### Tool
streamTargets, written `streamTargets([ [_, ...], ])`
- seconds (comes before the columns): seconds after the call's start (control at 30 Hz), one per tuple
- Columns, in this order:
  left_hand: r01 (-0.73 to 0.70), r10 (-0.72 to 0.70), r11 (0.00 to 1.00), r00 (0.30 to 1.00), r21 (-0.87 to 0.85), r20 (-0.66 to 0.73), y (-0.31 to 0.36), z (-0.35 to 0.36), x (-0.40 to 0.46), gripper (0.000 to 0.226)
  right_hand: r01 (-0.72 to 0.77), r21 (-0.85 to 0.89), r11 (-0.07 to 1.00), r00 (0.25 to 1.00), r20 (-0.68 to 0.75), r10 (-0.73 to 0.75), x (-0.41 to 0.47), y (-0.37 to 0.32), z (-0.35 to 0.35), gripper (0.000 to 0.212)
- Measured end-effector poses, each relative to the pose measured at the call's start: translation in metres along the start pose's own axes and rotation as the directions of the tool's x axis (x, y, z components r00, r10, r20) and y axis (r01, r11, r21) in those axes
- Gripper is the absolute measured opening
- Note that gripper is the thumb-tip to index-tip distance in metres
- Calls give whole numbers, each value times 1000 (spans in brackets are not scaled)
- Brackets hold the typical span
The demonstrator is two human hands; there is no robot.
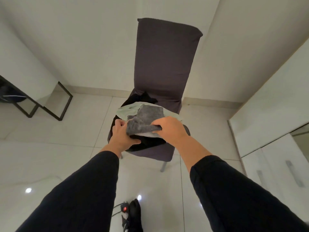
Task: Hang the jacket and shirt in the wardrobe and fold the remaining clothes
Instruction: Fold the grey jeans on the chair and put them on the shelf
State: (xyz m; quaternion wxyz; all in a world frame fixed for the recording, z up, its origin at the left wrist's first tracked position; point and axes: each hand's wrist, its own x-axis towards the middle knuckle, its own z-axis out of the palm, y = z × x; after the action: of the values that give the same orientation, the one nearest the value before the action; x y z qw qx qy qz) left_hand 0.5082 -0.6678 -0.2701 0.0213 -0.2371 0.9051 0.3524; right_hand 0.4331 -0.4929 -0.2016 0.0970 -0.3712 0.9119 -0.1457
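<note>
A pile of clothes lies on the seat of a dark grey covered chair (165,61). On top is a grey garment (147,118), under it a pale green garment (128,111), and black clothes (147,143) lie beneath and behind. My left hand (122,134) grips the grey garment's left edge, with its thumb over the black cloth. My right hand (168,128) pinches the grey garment's front edge from above. Both arms wear dark sleeves.
White wardrobe doors (275,164) with metal handles stand at the right. A black metal frame table (41,104) sits at the left. On the glossy tiled floor near my feet lie a power strip with a red light (124,209) and a dark item (135,215).
</note>
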Motion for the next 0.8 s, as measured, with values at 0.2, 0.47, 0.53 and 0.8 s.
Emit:
streamTargets([
  [0.2,-223,224,970,975,101,-2,-27,17,-32,88,-5,3,1000,996,84,4,-31,4,43,19],
  [0.47,-57,14,984,969,171,247,-34,44,-30,37,-136,-87,987,967,206,151,-37,27,52,42],
  [0.53,52,-64,997,974,62,218,-41,52,-25,39,-212,-231,950,916,290,275,-36,39,56,49],
  [0.8,179,-166,943,984,-281,67,-44,61,31,55,-417,-192,888,907,-139,397,40,61,53,29],
])
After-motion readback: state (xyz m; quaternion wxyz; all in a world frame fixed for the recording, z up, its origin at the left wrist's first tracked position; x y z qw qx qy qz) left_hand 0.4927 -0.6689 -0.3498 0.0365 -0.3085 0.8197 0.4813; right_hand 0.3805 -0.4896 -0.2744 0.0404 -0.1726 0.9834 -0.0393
